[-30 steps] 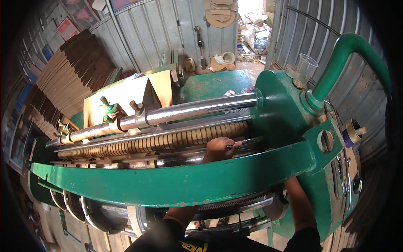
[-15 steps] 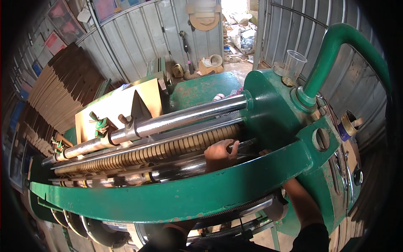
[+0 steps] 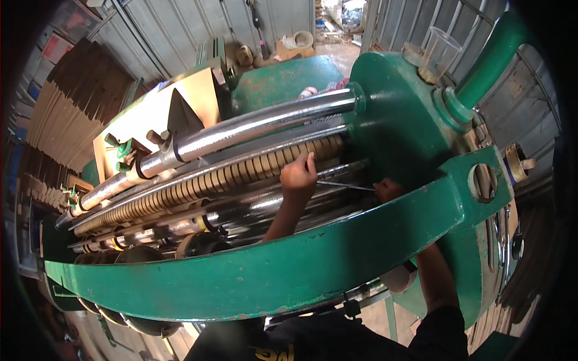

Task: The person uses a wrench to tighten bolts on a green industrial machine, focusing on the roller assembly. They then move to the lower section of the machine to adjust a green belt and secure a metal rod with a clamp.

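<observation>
Flattened brown cardboard box blanks [image 3: 72, 114], stacked on edge in a fanned row, far left against the corrugated wall. One pale tan cardboard sheet [image 3: 153, 117] lying flat on the machine's far left side, rectangular. Small coloured rectangular cards or signs [image 3: 57, 45] on the far left wall, reddish and blue, too blurred to tell more. No screens.

Left hand [image 3: 298, 176] gripped a thin metal rod [image 3: 346, 186] inside a green roller machine [image 3: 253, 274], right hand [image 3: 387, 190] at its three o'clock end, ribbed roller [image 3: 205, 183] at nine o'clock.
</observation>
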Action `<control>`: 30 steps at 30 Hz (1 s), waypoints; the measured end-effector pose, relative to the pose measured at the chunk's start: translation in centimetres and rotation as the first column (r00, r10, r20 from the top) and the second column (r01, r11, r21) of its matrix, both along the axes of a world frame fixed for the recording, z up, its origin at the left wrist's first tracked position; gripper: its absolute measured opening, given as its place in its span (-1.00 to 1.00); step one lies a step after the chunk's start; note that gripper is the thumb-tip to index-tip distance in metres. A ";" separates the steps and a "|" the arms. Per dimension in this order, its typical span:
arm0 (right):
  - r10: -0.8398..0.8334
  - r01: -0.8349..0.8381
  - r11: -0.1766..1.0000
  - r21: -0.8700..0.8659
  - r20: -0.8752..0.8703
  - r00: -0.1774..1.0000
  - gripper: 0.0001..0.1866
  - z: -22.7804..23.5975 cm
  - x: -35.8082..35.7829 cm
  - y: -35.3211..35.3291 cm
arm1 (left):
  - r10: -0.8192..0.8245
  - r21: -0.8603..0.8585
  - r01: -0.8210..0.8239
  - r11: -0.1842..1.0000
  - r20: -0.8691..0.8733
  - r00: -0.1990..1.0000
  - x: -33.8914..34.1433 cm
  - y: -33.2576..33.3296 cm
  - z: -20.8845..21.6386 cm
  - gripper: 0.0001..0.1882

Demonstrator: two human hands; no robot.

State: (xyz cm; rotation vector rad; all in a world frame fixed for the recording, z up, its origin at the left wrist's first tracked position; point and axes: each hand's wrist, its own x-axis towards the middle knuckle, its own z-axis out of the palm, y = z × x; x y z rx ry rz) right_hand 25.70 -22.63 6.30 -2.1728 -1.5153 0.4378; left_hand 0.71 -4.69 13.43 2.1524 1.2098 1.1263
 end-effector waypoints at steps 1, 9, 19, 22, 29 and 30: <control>0.002 -0.002 1.000 0.005 -0.002 1.000 -0.79 1.3 -0.4 0.3 | -0.010 -0.024 0.011 1.000 0.020 1.000 -0.1 0.6 -0.9 -0.76; 0.195 -0.196 0.981 -0.011 0.144 0.970 -0.74 7.9 -9.5 6.1 | -0.086 -0.035 0.093 0.995 0.177 0.980 1.0 1.8 -2.6 -0.77; 0.004 0.091 0.946 -0.311 0.291 0.957 -0.57 5.6 -13.7 12.1 | -0.102 -0.180 0.155 0.971 0.272 0.957 0.6 2.8 -5.3 -0.77; 0.005 0.104 0.945 -0.310 0.332 0.943 -0.47 5.2 -14.4 12.2 | -0.076 -0.162 0.128 0.978 0.294 0.953 0.3 3.1 -6.4 -0.75; -0.006 0.143 0.943 -0.300 0.416 0.909 -0.61 4.5 -14.5 12.5 | -0.080 -0.180 0.145 0.973 0.327 0.942 1.1 3.5 -7.3 -0.75; 0.009 0.124 0.943 -0.309 0.397 0.918 -0.69 5.0 -14.3 12.5 | -0.091 -0.138 0.139 0.981 0.309 0.947 1.4 3.8 -7.9 -0.73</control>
